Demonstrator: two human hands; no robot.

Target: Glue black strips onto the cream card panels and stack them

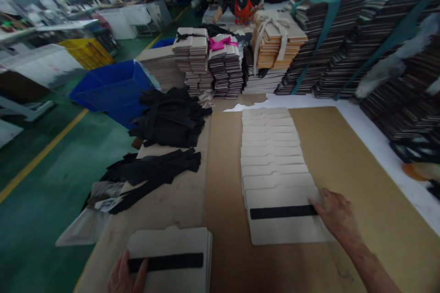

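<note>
An overlapping row of pale panels (pixel 275 178) runs away from me on the brown board. Across the nearest panel lies a black strip (pixel 283 211), and my right hand (pixel 335 213) touches its right end, fingers partly spread. At the lower left is a small stack of pale panels (pixel 172 240) with another black strip (pixel 175 262) across its top. My left hand (pixel 127 274) rests at that strip's left end, fingers apart, its lower part cut off by the frame.
Loose black strips (pixel 158 169) and a black bundle (pixel 172 116) lie on the left, near a blue bin (pixel 113 87). Tied stacks (pixel 225 64) stand at the back, tall dark stacks (pixel 330 41) at the right. Beyond them is a person in an orange apron (pixel 243 7).
</note>
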